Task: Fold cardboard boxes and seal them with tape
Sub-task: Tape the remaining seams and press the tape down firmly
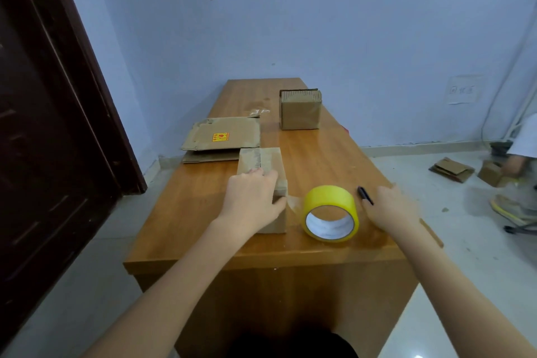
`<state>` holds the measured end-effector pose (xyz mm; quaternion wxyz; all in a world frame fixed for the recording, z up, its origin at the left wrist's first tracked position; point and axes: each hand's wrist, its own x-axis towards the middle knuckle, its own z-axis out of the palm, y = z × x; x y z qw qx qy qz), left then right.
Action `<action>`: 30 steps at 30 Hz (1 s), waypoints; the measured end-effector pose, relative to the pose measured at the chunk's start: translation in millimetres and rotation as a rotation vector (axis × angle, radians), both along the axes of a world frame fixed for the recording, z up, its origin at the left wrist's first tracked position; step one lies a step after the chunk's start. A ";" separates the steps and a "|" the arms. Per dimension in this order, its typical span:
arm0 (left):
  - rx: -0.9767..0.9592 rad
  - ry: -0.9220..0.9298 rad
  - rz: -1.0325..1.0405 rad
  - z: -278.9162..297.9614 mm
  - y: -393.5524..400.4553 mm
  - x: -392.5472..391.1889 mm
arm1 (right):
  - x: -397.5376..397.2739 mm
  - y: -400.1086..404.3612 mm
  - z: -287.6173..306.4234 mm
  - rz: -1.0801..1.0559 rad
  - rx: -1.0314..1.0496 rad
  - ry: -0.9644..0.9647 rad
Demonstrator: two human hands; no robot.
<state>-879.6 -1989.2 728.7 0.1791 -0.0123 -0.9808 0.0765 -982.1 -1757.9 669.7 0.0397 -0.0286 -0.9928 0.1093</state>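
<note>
A small folded cardboard box [263, 161] sits near the middle of the wooden table [186, 212], with tape along its top seam. My left hand [252, 197] rests on its near end, fingers and thumb wrapped over the box's corner. A strip of clear tape runs from that corner to the yellow tape roll [331, 212], which stands on edge just right of the box. My right hand [390, 209] is right of the roll, gripping a black pen-like tool [365, 195] whose tip sticks out toward the roll.
Flat unfolded cardboard boxes [222, 138] lie stacked at the table's left edge. A finished taped box [300, 109] stands farther back. More cardboard [452, 168] and another person [520, 160] are on the floor at right. A dark door [43, 125] is at left.
</note>
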 end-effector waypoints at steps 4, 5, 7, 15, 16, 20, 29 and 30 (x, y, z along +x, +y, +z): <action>0.027 0.012 -0.007 0.6 -1.4 -0.3 | 1.8 2.5 -12.0 -0.023 0.125 0.020; 0.027 0.016 -0.008 0.5 -1.4 0.2 | 1.6 2.8 -12.9 -0.030 0.121 0.014; 0.029 0.026 -0.007 0.2 -0.6 0.4 | 0.0 2.8 -14.2 -0.023 0.097 0.005; 0.060 0.055 -0.026 -2.2 -1.6 -1.1 | 21.1 3.9 24.8 0.119 -0.563 0.052; 0.065 0.054 -0.038 -0.9 -2.8 -0.9 | 29.7 -0.4 34.9 0.168 -0.629 0.023; 0.065 0.035 -0.077 6.0 -10.0 -0.6 | 68.1 -19.6 60.4 0.344 -0.703 -0.153; 0.042 0.006 -0.101 9.3 -15.9 -3.9 | 100.3 -47.3 58.1 0.390 -0.327 -0.016; 0.042 0.009 -0.104 8.9 -15.7 -4.0 | 100.3 -49.3 57.8 0.392 -0.314 -0.003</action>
